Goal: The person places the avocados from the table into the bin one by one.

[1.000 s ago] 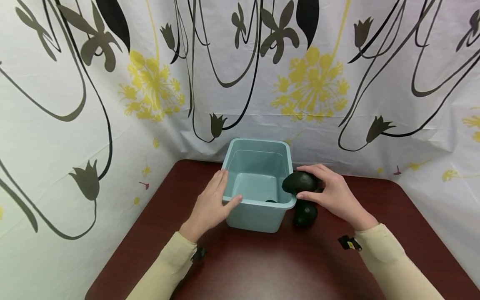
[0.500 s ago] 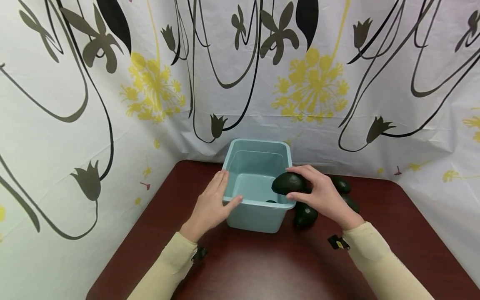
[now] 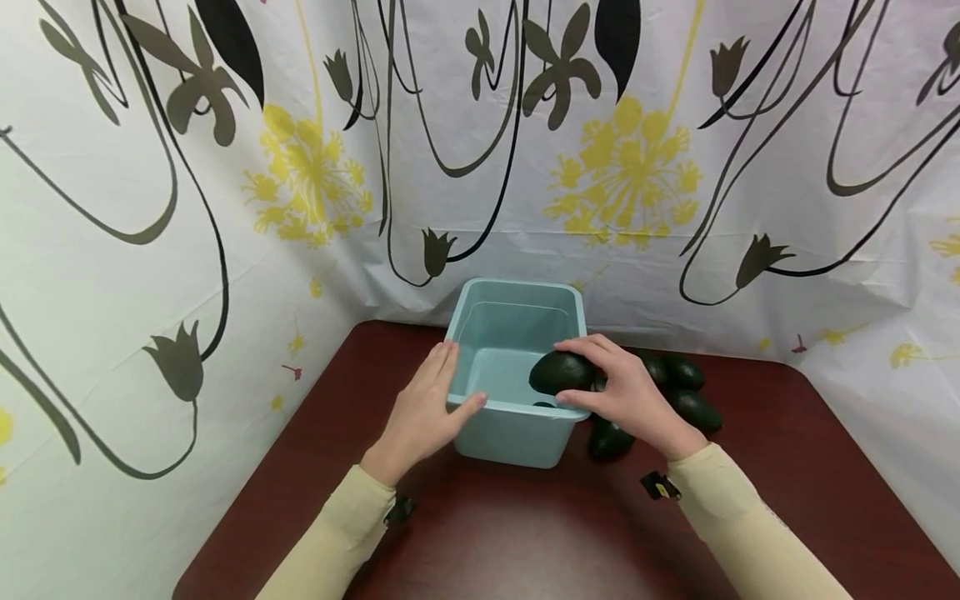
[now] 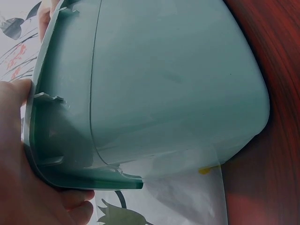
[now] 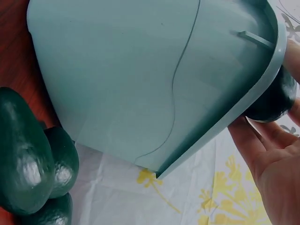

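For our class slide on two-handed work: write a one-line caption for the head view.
Right hand holds an avocado over the teal bin while the left hand steadies its rim.

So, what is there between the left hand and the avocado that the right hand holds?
In the head view, only the bin's open hollow separates the left hand from the held avocado.

No text, label, brand, number or sign can be read in any view; the bin (image 3: 517,367) and the flowered sheet (image 3: 622,167) behind it carry no writing.
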### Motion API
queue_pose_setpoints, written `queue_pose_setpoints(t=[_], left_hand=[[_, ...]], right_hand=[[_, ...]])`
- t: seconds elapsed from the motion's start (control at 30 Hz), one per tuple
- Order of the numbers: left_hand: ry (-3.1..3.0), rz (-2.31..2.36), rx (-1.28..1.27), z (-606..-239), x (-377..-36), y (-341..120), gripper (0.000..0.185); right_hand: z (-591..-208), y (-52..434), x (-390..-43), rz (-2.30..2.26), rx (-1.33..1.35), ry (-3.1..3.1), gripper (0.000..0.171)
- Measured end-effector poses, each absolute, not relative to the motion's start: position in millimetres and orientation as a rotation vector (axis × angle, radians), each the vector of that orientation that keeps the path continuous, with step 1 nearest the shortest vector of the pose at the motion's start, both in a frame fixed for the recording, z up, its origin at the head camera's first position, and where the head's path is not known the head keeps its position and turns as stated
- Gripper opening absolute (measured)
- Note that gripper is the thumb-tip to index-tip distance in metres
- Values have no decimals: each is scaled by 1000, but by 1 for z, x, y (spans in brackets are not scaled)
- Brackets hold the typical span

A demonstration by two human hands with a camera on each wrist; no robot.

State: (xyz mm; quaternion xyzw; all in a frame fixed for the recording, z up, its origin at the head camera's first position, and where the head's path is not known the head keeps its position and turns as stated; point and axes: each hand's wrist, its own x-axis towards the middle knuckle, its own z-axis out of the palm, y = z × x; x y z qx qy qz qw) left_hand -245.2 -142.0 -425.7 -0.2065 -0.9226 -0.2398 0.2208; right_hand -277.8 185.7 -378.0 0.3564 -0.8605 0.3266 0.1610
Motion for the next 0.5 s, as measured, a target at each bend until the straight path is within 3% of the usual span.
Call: queue_pose_setpoints(t=[0.5], left_hand=[[-2575, -663, -558, -423, -245, -140, 92]], right_hand=[[-376, 177, -287, 859, 1060, -2426, 66]])
